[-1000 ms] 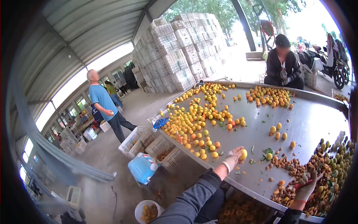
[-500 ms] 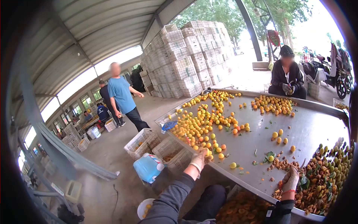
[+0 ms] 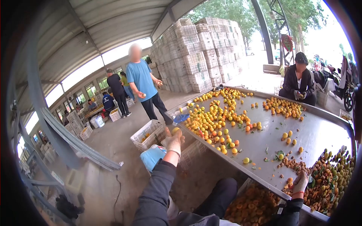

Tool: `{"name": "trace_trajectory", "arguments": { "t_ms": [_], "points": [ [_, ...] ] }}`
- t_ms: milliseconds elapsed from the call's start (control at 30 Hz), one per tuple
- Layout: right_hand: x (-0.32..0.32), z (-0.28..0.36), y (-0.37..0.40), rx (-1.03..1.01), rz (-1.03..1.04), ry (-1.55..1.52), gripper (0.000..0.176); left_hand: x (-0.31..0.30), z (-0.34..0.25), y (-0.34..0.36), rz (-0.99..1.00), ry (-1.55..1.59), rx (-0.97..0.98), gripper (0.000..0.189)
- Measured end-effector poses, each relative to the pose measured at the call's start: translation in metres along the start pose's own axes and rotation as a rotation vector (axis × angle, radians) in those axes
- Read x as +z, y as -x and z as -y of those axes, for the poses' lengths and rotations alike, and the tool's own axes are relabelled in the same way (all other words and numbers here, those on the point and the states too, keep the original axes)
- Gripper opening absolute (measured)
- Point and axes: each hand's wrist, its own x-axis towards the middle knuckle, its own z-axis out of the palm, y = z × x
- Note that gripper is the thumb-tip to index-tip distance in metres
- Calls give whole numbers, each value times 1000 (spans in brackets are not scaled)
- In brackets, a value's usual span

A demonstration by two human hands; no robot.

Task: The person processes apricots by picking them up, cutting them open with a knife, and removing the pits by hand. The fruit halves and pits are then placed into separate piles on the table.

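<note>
My left hand, in a pale glove, is raised off the table's near left edge, above the crates. Its fingers are closed around a yellow apricot. My right hand, gloved with a red band at the wrist, rests low over the right part of the metal table. It is closed on a small knife, whose blade barely shows now. Beside it lie a heap of brown pits and scraps and several green fruits. Many loose apricots cover the table's left side.
White crates and a light blue container stand left of the table. A crate of halved apricots sits below its edge. One person in a blue shirt stands beyond; another sits across. Stacked crates rise behind.
My left hand has moved left from the apricot pile, away from the table edge, carrying an apricot. My right hand stays near the scraps. The person in blue has turned and raised their hands.
</note>
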Motion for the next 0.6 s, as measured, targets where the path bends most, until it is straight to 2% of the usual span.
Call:
{"name": "trace_trajectory", "arguments": {
  "t_ms": [33,67,133,167,267,333,400,500,600],
  "points": [
    [-26,-38,-26,-161,20,193,14,-2,-10,2,-6,0,68,88],
    [-24,-37,-23,-162,23,199,14,-4,-18,2,-10,0,139,88],
    [-19,-36,-17,5,-86,47,12,-9,-28,-1,-46,45,124,90],
    [-20,-39,-18,-123,-4,167,13,-11,-34,-1,-80,88,114,91],
    [-25,-41,-18,-88,63,161,13,-19,-45,3,-87,126,143,92],
    [-5,-12,9,-95,66,154,13,-28,-46,0,-105,129,121,91],
    [-1,2,20,31,92,75,44,-35,-52,-2,-118,132,102,90],
    [-10,-3,12,68,58,55,48,-39,-55,-5,-131,114,172,88],
    [-11,-11,8,36,48,90,50,-40,-53,-4,-113,170,125,87]
  ]
}}
